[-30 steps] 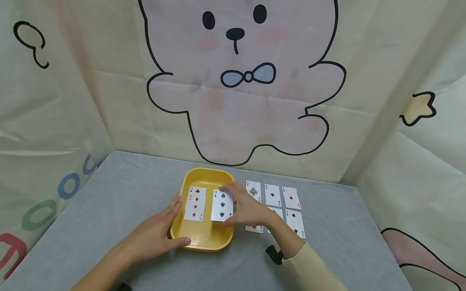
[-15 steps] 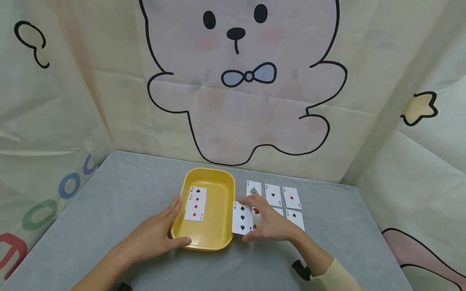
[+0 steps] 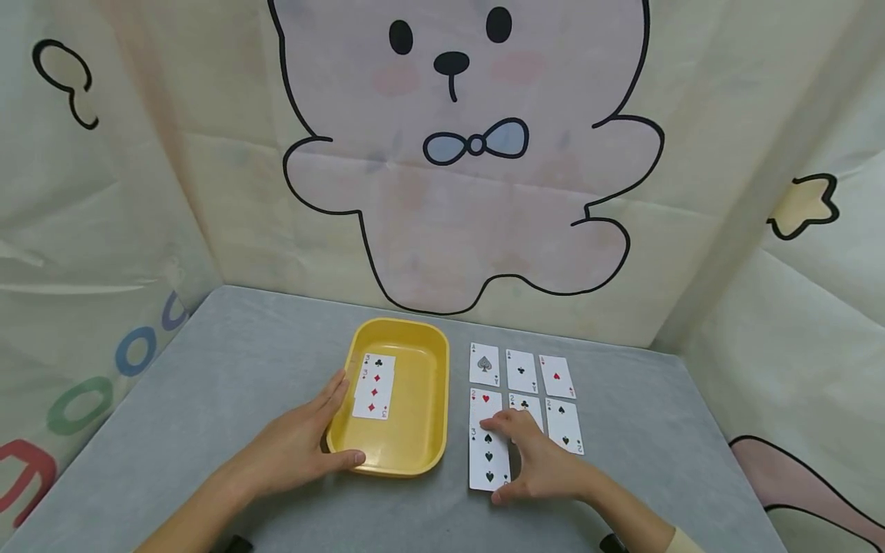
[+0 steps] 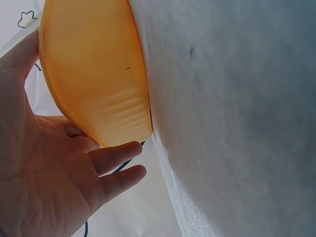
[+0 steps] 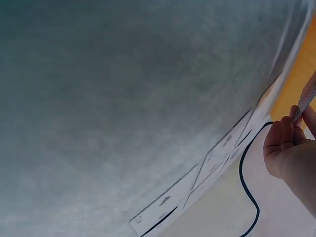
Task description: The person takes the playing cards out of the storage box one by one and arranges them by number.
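In the head view my left hand [image 3: 304, 442] holds the near left corner of a yellow tray [image 3: 420, 453], thumb on the near rim, fingers along the left side. The left wrist view shows the tray's outer wall [image 4: 94, 59], with two fingers stretched out below it. My right hand [image 3: 542, 465] pinches a three of spades [image 3: 487, 461] by its right side, low over the table; its top overlaps the two of hearts [image 3: 486, 398]. Inside the tray a three of diamonds [image 3: 373, 395] partly covers a three of clubs [image 3: 379, 362].
Right of the tray, an ace of spades [image 3: 484, 365], ace of clubs [image 3: 522, 372] and ace of hearts [image 3: 556, 377] form the back row. A two of clubs [image 3: 524, 402], partly behind my right hand, and a two of spades [image 3: 564, 426] lie in front of them.
My right hand has lifted the three of spades out of the tray and carried it right and toward me, to below the two of hearts. The left hand stays on the tray.
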`<state>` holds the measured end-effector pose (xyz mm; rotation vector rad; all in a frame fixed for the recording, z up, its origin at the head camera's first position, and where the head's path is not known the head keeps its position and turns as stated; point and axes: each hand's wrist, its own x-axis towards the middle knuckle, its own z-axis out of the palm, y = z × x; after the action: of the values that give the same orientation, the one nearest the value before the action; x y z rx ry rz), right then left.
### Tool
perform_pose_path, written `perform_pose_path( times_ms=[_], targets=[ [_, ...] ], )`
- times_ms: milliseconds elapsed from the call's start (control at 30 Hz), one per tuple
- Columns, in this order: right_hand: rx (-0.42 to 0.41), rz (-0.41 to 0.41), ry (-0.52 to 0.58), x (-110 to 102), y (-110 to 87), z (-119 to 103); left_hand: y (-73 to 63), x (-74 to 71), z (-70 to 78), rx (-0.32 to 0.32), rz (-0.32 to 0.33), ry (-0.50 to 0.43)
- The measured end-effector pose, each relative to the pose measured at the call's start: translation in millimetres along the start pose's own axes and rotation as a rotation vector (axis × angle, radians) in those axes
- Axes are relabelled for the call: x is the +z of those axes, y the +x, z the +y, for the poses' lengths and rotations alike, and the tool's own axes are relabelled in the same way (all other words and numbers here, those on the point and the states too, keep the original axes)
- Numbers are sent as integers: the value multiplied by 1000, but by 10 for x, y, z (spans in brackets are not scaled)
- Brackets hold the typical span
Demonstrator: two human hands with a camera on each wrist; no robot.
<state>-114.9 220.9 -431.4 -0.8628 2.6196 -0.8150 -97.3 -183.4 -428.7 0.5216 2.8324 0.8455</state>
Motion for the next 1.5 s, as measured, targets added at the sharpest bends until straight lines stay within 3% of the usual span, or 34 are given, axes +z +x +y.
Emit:
perform_pose_path(
  times_ms=[700, 1133, 1300, 1500],
  targets=[
    [-121, 77, -157, 220, -105, 48, -4, 17, -14, -11, 3, -6],
    [-90, 90, -261, 195, -149, 7, 8, 23, 11, 1, 4, -4],
    [-70, 126, -206, 51, -77, -86, 17, 27, 18, 5, 3, -3],
    [24, 120, -10, -146, 204, -296, 10, 19, 8, 7, -1, -1]
  ],
)
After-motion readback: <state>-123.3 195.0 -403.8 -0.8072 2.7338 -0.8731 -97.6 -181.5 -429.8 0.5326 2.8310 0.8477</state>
